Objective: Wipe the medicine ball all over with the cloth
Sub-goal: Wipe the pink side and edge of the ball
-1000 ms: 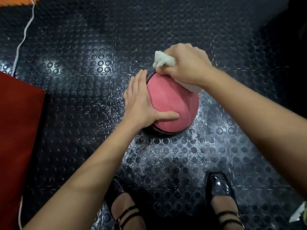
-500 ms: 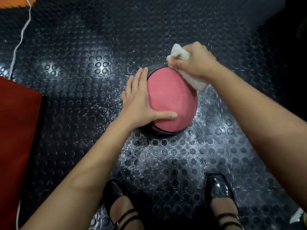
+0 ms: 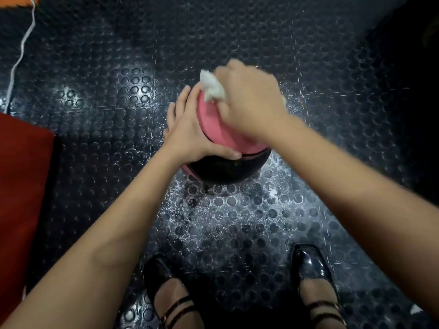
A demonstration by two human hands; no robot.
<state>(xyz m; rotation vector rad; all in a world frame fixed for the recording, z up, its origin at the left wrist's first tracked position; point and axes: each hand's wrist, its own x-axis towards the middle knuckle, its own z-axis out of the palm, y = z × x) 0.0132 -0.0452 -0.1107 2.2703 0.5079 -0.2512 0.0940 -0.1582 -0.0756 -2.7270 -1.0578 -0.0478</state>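
The ball, pink on top with a black band facing the camera, rests on the studded black floor mat, just ahead of 2 black strapped shoes. It is steadied on its left side by the left hand, whose fingers lie straight along the curve while the thumb is pressed across the near seam. The white cloth is bunched inside the curled fingers of the right hand and pressed onto the far top of the pink panel. The wiping step is judged to be in hand, with only the upper surface being covered. Next, the ball would need to be rolled so that the black band and underside are brought under the cloth. A red mat lies well apart at the left.
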